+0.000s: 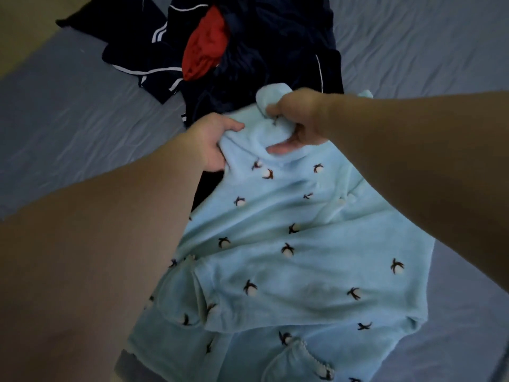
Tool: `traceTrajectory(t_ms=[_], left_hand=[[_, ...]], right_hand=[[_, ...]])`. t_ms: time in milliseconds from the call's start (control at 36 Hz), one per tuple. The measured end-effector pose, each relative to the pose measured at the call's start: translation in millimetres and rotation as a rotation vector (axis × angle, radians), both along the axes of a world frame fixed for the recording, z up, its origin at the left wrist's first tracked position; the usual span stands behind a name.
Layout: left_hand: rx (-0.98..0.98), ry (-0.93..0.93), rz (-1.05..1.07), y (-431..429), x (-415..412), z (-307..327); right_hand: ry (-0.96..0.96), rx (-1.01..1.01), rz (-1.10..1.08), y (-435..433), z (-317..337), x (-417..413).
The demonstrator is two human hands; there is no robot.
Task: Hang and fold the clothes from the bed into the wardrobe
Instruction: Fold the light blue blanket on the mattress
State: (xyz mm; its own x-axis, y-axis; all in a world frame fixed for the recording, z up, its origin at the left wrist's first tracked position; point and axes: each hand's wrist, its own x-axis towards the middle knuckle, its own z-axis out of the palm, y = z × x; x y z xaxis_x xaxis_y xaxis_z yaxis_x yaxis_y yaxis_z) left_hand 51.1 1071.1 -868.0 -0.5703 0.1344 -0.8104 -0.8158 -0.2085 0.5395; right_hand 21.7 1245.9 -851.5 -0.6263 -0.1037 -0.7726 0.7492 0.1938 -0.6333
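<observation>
A light blue fleece top with small dark bird marks hangs in front of me over the bed. My left hand grips its upper left edge near the neck. At the collar, my right hand holds a bunch of the fabric, with fingers curled through the neck opening. Behind the top lies a pile of dark navy clothes with white stripes, and a red garment sits on that pile.
The bed is covered by a wrinkled grey-blue sheet that spreads left and right of the pile. At the far left the bed's edge meets a tan floor. No wardrobe is in view.
</observation>
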Motion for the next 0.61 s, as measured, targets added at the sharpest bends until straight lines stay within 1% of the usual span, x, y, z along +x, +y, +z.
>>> traceTrajectory(t_ms=[56, 83, 139, 194, 222, 278, 333, 389, 417, 472, 500, 528, 583, 611], left_hand=[[0.05, 0.133, 0.17, -4, -8, 6], [0.107, 0.189, 0.25, -7, -8, 8], [0.23, 0.242, 0.366, -12, -4, 10], [0.295, 0.225, 0.419, -13, 3, 3], [0.284, 0.209, 0.385, -14, 7, -2], [0.216, 0.179, 0.245, -14, 12, -9], [0.038, 0.147, 0.073, -14, 15, -16], [-0.15, 0.138, -0.076, -15, 16, -22], [-0.196, 0.148, -0.128, -16, 17, -25], [-0.226, 0.21, -0.21, -17, 18, -29], [-0.231, 0.238, -0.268, -18, 20, -29], [-0.257, 0.255, -0.343, -17, 22, -28], [-0.388, 0.265, -0.523, -15, 27, -27], [-0.465, 0.264, -0.626, -13, 29, -28]], right_hand=[[0.18, -0.159, -0.072, -3, 2, -5], [0.227, -0.24, -0.105, -3, 3, -3], [0.226, -0.303, -0.143, -2, 1, 4], [0.183, -0.233, -0.109, 3, -8, 14], [0.152, -0.171, -0.076, 5, -12, 21], [0.086, -0.037, 0.014, 9, -17, 30], [0.025, 0.053, 0.13, 15, -19, 36], [-0.05, 0.008, 0.151, 20, -20, 35], [-0.097, -0.043, 0.138, 21, -19, 34], [-0.182, -0.061, 0.136, 21, -18, 29], [-0.178, 0.0, 0.152, 20, -18, 26], [-0.136, 0.088, 0.154, 16, -17, 25], [-0.019, 0.219, 0.139, 7, -13, 27], [0.05, 0.24, 0.135, 4, -10, 30]])
